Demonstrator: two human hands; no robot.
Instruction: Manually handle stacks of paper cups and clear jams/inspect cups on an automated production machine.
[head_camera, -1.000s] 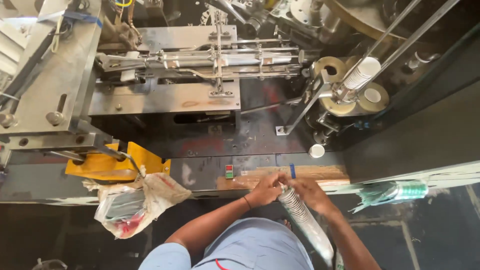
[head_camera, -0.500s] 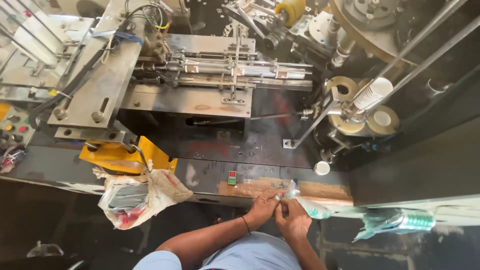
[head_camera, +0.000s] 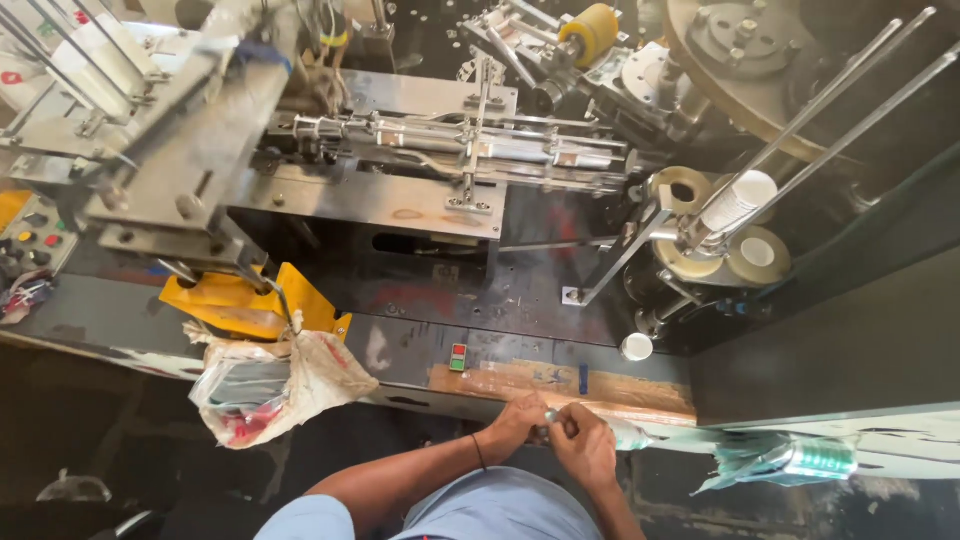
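Hands at lower centre, seen from my head camera looking straight down. My left hand (head_camera: 515, 425) and right hand (head_camera: 585, 445) meet just below the front edge of the machine bench (head_camera: 420, 300), fingers of both closed in a narrow grip on the near end of a clear plastic sleeve (head_camera: 640, 435). I cannot tell exactly how the fingertips pinch it, since they overlap. The sleeve runs rightward from my hands, lying along the bench edge, to a bunched end holding a stack of cups (head_camera: 815, 460), well apart from my hands. Just above my hands a strip of brown tape (head_camera: 560, 382) lies on the bench, with a small red-and-green switch (head_camera: 458, 357) at its left end. To the left a plastic bag (head_camera: 265, 385) hangs below a yellow bracket (head_camera: 240, 305). Upper right, a white cup (head_camera: 738, 203) sits between two slanting steel rods (head_camera: 850, 90); a smaller white cup (head_camera: 636, 347) stands near the tape.
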